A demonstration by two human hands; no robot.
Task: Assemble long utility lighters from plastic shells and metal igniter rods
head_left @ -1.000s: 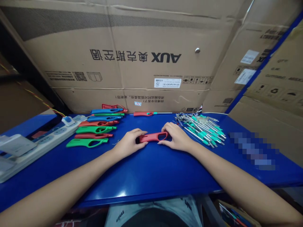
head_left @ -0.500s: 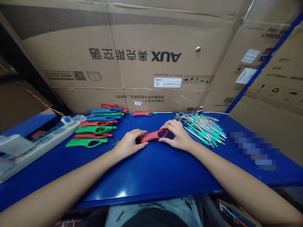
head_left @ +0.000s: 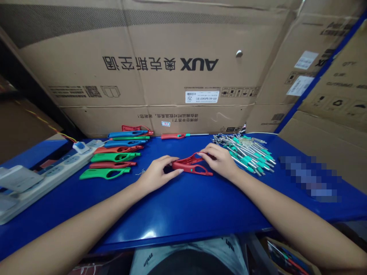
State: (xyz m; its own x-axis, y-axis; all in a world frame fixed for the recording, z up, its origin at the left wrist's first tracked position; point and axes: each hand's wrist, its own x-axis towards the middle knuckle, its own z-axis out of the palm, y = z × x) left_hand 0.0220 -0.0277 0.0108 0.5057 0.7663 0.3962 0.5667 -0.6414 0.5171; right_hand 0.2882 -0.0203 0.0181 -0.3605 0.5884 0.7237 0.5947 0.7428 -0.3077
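A red lighter casing is between my two hands, its two halves spread apart at the right end. My left hand pinches the left end, thumb in front and fingers behind. My right hand grips the far half near its right tip. The near half, with a finger loop, angles toward me and shows a small green spot. Left of my left hand lie several red, green and blue lighter casings in a stack. Right of my right hand is a pile of metal lighter rods with green parts.
A red lighter with its rod lies at the back of the blue table. A white power strip runs along the left side. Cardboard stands behind. Small metal pieces lie by my left hand.
The red casing has gone from closed to split at its right end. My right hand has moved slightly right with the far half, while my left hand stays at the left end.
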